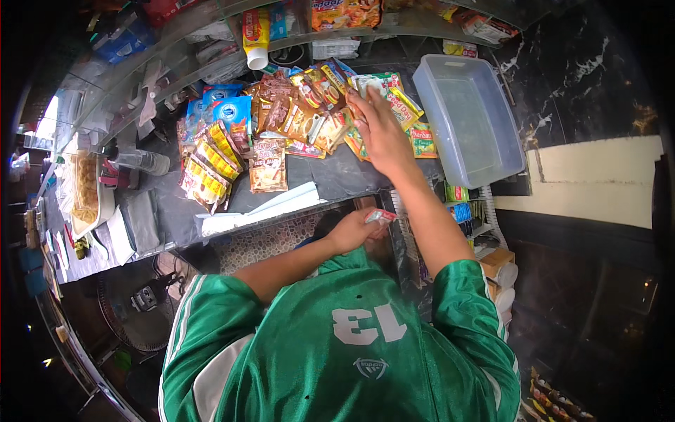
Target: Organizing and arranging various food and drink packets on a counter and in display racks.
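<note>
My left hand is in front of the counter's edge, close to my body, with a small red-and-white packet pinched in it. My right hand reaches over the right side of a heap of drink sachets, fingers apart. Nothing shows in its grasp. Its fingertips are by green-and-yellow Good Day sachets and brown Energen sachets. A NutriSari sachet lies right of the wrist. Further left are brown-and-yellow sachet strips, blue pouches and a single brown sachet.
A translucent plastic bin stands on the counter's right. Glass shelves with packets overhang the back; a tube stands there cap down. At left are a clear bottle and a food container. Folded white paper lies along the front edge.
</note>
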`<state>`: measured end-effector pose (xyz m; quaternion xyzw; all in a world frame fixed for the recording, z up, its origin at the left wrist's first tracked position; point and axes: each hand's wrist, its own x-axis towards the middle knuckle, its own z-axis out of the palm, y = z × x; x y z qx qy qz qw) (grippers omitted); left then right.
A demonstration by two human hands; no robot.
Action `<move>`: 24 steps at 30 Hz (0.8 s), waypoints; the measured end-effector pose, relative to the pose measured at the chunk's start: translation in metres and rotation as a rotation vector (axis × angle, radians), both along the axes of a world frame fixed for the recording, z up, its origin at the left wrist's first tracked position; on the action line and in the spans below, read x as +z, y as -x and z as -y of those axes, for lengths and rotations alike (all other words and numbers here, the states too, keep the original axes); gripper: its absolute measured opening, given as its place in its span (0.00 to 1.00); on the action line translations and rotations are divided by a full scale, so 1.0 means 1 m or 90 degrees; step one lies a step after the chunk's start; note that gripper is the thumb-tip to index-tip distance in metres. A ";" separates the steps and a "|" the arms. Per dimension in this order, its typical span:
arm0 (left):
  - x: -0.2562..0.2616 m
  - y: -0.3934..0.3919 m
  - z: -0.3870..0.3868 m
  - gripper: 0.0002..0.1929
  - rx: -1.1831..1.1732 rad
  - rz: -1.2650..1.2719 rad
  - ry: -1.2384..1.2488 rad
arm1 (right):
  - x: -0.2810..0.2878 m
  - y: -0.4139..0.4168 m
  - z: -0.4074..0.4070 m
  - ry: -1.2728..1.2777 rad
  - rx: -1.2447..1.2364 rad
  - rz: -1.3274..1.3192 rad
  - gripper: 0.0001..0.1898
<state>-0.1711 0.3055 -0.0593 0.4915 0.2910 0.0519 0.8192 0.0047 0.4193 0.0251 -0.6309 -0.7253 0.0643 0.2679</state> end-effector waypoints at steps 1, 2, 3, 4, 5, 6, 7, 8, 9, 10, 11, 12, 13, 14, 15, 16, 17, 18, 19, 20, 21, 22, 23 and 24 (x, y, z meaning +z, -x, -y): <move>0.000 0.001 0.002 0.20 0.033 0.011 0.075 | 0.013 -0.002 0.003 0.010 0.001 0.004 0.35; -0.001 0.002 0.001 0.20 0.042 0.022 0.070 | 0.027 -0.005 0.013 0.098 -0.011 0.124 0.40; 0.006 -0.001 0.001 0.20 0.035 0.024 0.064 | 0.029 -0.012 0.022 0.092 -0.019 0.126 0.40; 0.014 -0.005 0.002 0.18 0.060 0.013 0.076 | 0.029 -0.021 0.030 0.094 0.007 0.101 0.41; 0.021 -0.009 0.003 0.16 0.085 0.001 0.087 | 0.030 -0.029 0.039 0.095 0.034 0.077 0.42; 0.018 -0.010 0.007 0.17 0.113 0.033 0.073 | 0.040 -0.027 0.055 0.078 0.036 -0.023 0.35; 0.019 -0.014 0.012 0.17 0.110 0.034 0.068 | 0.042 -0.030 0.076 0.073 0.033 -0.023 0.35; 0.020 -0.018 0.017 0.18 0.130 0.059 0.062 | 0.042 -0.034 0.099 0.079 -0.001 -0.111 0.32; 0.021 -0.023 0.023 0.20 0.147 0.084 0.055 | 0.043 -0.035 0.125 0.083 -0.039 -0.200 0.28; 0.023 -0.028 0.030 0.20 0.136 0.085 0.053 | 0.045 -0.034 0.154 0.078 -0.082 -0.214 0.25; 0.024 -0.033 0.039 0.21 0.155 0.091 0.072 | 0.048 -0.032 0.185 0.073 -0.126 -0.228 0.22; 0.025 -0.038 0.048 0.23 0.170 0.097 0.092 | 0.042 -0.031 0.214 0.085 -0.154 -0.281 0.23; 0.026 -0.043 0.060 0.25 0.179 0.100 0.115 | 0.032 -0.030 0.247 0.097 -0.189 -0.336 0.23; 0.013 -0.048 0.068 0.28 0.136 0.097 0.101 | 0.024 -0.028 0.277 0.103 -0.231 -0.386 0.22; 0.009 -0.056 0.080 0.28 0.111 0.096 0.102 | 0.016 -0.026 0.304 0.139 -0.273 -0.467 0.18; 0.006 -0.064 0.094 0.28 0.091 0.077 0.062 | 0.005 -0.026 0.333 0.139 -0.322 -0.511 0.15; 0.003 -0.073 0.107 0.28 0.069 0.061 0.022 | -0.004 -0.027 0.359 0.136 -0.373 -0.556 0.13; -0.018 -0.081 0.121 0.24 0.025 0.117 0.025 | -0.003 -0.028 0.378 0.126 -0.406 -0.558 0.13; 0.024 -0.087 0.133 0.21 -0.057 0.156 0.138 | -0.009 -0.032 0.404 0.077 -0.451 -0.556 0.10; 0.028 -0.090 0.146 0.18 -0.067 0.129 0.105 | -0.008 -0.031 0.430 0.033 -0.484 -0.547 0.08; 0.028 -0.092 0.159 0.16 -0.078 0.105 0.071 | -0.011 -0.033 0.460 0.026 -0.527 -0.548 0.08; 0.028 -0.096 0.172 0.14 -0.093 0.081 0.021 | -0.021 -0.036 0.487 0.022 -0.599 -0.545 0.09; 0.026 -0.099 0.183 0.13 -0.109 0.060 -0.032 | -0.035 -0.037 0.514 0.017 -0.670 -0.544 0.09; 0.019 -0.101 0.193 0.09 -0.107 0.049 -0.036 | -0.059 -0.039 0.547 0.041 -0.719 -0.497 0.09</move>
